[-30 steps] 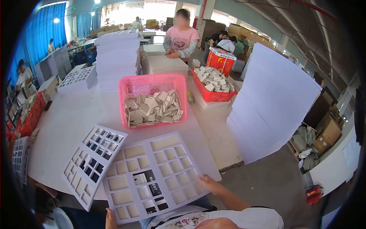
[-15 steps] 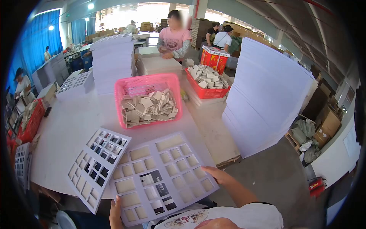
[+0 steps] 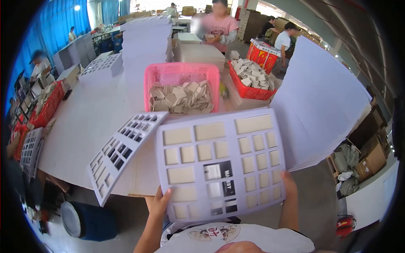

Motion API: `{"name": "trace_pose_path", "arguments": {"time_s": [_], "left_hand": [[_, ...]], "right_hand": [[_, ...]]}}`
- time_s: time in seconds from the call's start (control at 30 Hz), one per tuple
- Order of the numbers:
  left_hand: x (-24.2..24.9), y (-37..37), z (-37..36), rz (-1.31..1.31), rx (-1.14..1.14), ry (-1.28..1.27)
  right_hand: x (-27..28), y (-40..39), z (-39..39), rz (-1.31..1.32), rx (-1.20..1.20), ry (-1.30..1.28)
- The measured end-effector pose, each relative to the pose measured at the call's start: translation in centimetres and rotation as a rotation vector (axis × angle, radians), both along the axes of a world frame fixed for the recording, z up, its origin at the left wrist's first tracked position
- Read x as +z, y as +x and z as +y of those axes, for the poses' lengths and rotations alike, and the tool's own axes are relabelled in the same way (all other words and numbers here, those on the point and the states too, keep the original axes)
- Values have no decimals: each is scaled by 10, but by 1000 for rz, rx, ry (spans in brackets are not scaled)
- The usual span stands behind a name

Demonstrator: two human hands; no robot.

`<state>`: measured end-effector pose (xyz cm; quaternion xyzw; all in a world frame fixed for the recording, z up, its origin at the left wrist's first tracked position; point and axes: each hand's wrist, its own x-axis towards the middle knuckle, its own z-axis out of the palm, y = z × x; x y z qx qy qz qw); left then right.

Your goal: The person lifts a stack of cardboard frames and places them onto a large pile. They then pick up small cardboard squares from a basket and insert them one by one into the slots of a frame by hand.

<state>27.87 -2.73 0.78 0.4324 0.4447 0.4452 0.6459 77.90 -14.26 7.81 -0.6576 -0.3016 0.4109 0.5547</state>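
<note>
1. The left hand [image 3: 159, 203] grips the lower left edge of a die-cut cardboard sheet [image 3: 219, 162], fingers closed over its front face.
2. The right hand [image 3: 289, 182] clasps the sheet's lower right edge; only part of that hand shows past the board.
3. The sheet is lifted clear of the counter [image 3: 84, 126] and tilted toward the camera, in front of the person's chest; most of its rectangular windows are filled with tan pieces, and a few near the middle are black and printed.
4. Just left of it, a second die-cut sheet [image 3: 122, 149] lies on the counter with its near end hanging past the counter edge, its cells mostly dark.
5. Behind the held sheet a pink basket [image 3: 182, 80] holds loose tan card pieces [image 3: 181, 98]; the sheet's top edge hides the basket's near rim.
6. A red basket [image 3: 249, 86] of pale pieces sits farther right, beside a tall slanted stack of white sheets [image 3: 320, 105].
7. Another white stack [image 3: 145, 46] rises left of the pink basket.
8. A person in a pink shirt [image 3: 221, 27] stands at the far end of the counter.
</note>
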Motion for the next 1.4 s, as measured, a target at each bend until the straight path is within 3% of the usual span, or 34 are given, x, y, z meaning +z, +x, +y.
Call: {"name": "trace_pose_path", "arguments": {"time_s": [0.1, 0.2, 0.3, 0.4, 0.47, 0.53, 0.57, 0.63, 0.77, 0.8, 0.83, 0.9, 1.03, 1.07, 1.13, 1.4], "left_hand": [[12, 11, 25, -74, -72, 52], [17, 18, 56, -24, -98, 160], [19, 33, 73, 13, -68, 200], [14, 17, 87, 32, -25, 224], [9, 14, 93, 101, -9, 268], [10, 19, 94, 225, -12, 340], [27, 15, 88, 462, -46, 134], [17, 9, 92, 163, 0, 75], [-20, -19, 87, -434, 65, -20], [-19, -16, 88, -577, 73, -47], [-3, -10, 91, -154, -27, 28], [41, 9, 102, 704, -200, 185], [15, 5, 124, 649, -196, 215], [-23, -8, 136, 664, -159, 271], [1, 7, 122, 647, -143, 231], [16, 13, 112, 764, -216, 227]], "right_hand": [[24, -9, 12, 168, 43, 212], [21, 0, 41, 150, 88, 295], [-32, 86, 87, 248, 261, 207], [-31, 74, 125, -165, 308, 132], [-39, 89, 141, -176, 416, 79], [-81, 120, 149, -510, 423, 67], [-132, 146, 151, -839, 367, 93], [-146, 163, 163, -834, 293, 181], [-82, 103, 177, 551, 287, 351], [-68, 94, 180, 578, 364, 290], [-54, 85, 182, 600, 442, 228], [-28, 72, 190, -37, 695, -49], [-29, 62, 202, -95, 711, -78], [-33, 61, 198, -117, 714, -61], [-33, 60, 194, -119, 731, -24], [-27, 54, 193, -78, 747, -27]]}}
